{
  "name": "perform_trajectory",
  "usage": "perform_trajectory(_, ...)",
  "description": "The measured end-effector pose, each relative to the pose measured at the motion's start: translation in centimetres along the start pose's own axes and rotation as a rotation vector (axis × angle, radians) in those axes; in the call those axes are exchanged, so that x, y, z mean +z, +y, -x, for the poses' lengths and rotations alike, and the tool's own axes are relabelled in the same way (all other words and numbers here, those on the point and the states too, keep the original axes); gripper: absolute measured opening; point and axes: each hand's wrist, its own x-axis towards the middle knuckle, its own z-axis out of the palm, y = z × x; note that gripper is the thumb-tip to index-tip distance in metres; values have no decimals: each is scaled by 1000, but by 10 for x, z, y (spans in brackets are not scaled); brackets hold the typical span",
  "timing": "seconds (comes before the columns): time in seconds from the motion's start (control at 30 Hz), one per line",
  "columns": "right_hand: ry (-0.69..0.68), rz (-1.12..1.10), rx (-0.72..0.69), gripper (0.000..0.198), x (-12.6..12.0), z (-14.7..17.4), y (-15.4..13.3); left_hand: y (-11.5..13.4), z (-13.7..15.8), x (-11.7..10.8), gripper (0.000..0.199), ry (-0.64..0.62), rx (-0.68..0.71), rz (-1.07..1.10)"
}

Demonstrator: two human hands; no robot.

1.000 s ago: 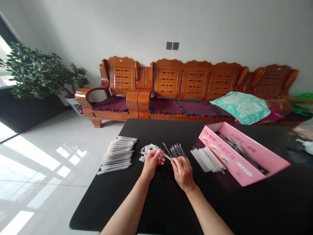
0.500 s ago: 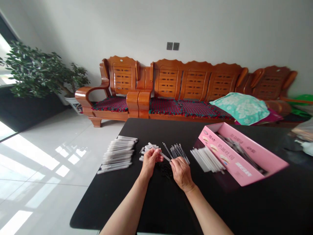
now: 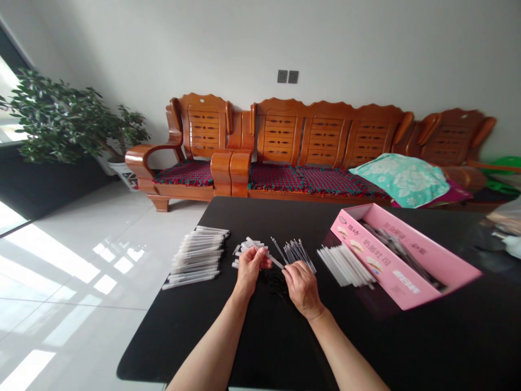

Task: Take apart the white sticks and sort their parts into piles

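Between my two hands is a slim whitish pen barrel (image 3: pixel 274 261), slanting down to the right. My left hand (image 3: pixel 251 265) pinches its upper left end, and my right hand (image 3: pixel 302 282) grips the lower right end, hiding its tip. Behind my left hand lie short white pen caps (image 3: pixel 245 245). Thin dark pen refills (image 3: pixel 299 252) are fanned out just beyond my right hand. Small black pieces (image 3: pixel 277 283), too small to make out, lie on the table between my wrists. To the left is a stack of white pens (image 3: pixel 197 258) with dark ends.
More white tubes (image 3: pixel 344 265) lie right of my right hand, against a pink cardboard box (image 3: pixel 391 274) holding long greyish sticks. All rest on a black table (image 3: pixel 195 336). A wooden sofa (image 3: pixel 325 136) with a green pillow (image 3: pixel 407 179) stands behind it. A clear bag sits far right.
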Motion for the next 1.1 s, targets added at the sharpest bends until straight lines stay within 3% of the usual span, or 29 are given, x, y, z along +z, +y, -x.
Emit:
perform_trajectory(0.17,12,-19,6,9,-1,1,1,0,1,0,42,-13,11,8)
perform_trajectory(0.33,-12,-13,3,17,1,1,1,2,1,1,43,3,8,-15)
perform_trajectory(0.53,38,-28,27,6,0,0,1,2,1,0,43,-4,11,-16)
perform_trajectory(0.7,8,-8,4,16,-1,-1,-1,2,1,0,43,5,12,-21)
perform_trajectory(0.9,48,-25,29,5,0,0,1,1,1,-1,43,-1,13,-22)
perform_trajectory(1.1,10,-19,16,14,0,1,1,1,1,-1,43,-4,20,-24)
